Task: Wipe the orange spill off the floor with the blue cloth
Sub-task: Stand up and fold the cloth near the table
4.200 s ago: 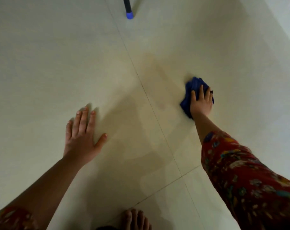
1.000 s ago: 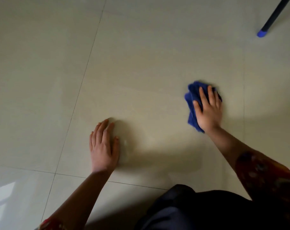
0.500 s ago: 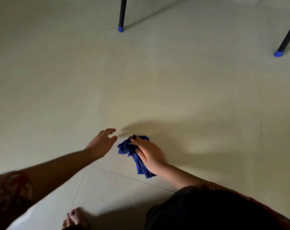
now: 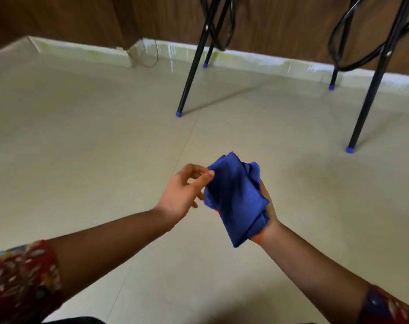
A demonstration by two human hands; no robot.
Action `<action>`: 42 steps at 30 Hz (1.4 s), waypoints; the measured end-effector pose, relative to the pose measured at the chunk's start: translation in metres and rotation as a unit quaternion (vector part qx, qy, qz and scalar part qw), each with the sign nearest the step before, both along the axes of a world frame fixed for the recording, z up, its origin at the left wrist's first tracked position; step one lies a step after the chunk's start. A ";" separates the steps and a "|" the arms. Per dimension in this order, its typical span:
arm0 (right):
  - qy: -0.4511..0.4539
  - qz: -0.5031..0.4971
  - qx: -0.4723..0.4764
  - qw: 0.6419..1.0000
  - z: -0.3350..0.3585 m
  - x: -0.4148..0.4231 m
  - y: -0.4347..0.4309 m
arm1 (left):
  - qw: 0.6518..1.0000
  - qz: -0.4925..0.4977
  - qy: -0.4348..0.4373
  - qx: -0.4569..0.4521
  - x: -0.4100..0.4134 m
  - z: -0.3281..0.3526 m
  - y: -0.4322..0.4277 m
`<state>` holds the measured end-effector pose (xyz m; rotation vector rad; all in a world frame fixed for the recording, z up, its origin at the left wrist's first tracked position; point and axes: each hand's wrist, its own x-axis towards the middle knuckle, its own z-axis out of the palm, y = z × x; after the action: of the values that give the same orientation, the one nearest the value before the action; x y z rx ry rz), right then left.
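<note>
The blue cloth [image 4: 235, 197] is bunched up and held in the air above the pale tiled floor [image 4: 81, 141]. My right hand [image 4: 266, 218] grips it from beneath, mostly hidden by the fabric. My left hand [image 4: 183, 194] is just to the left of it, thumb and forefinger pinching the cloth's upper left edge. No orange spill shows on the tiles in view.
Black metal legs with blue caps [image 4: 179, 114] [image 4: 350, 149] stand ahead and to the right, with two more near the white skirting [image 4: 245, 58]. Black cables [image 4: 339, 54] hang between them. A brown wooden wall runs along the back.
The cloth has come up off the floor in my right hand. My left hand has closed in and taken its edge. The view has tilted up, showing the wall and more legs.
</note>
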<state>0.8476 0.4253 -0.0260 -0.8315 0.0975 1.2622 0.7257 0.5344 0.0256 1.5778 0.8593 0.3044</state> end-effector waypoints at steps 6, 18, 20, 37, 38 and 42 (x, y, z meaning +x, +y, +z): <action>-0.097 0.046 0.033 0.994 0.066 0.010 0.031 | 0.999 0.003 -0.029 -0.035 0.043 0.050 0.021; -0.237 0.053 -0.056 0.968 0.092 0.019 0.060 | 0.983 0.040 -0.063 -0.169 0.041 0.074 0.064; -0.330 0.116 -0.103 0.931 0.090 0.013 0.067 | 0.989 0.011 -0.031 -0.141 0.047 0.077 0.067; -0.348 0.084 -0.237 0.903 0.361 -0.025 0.031 | 0.992 -0.038 0.113 -0.047 -0.041 0.355 0.064; -0.377 0.110 -0.188 0.900 0.405 -0.032 0.030 | 0.991 -0.046 0.118 -0.049 -0.044 0.389 0.061; -0.529 0.108 -0.130 0.832 0.524 -0.057 0.023 | 0.992 -0.056 0.113 -0.023 -0.054 0.497 0.048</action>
<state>0.7904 0.4483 0.4980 -1.7176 -0.7541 0.8388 0.6721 0.5826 0.5228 1.6303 0.9396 0.0251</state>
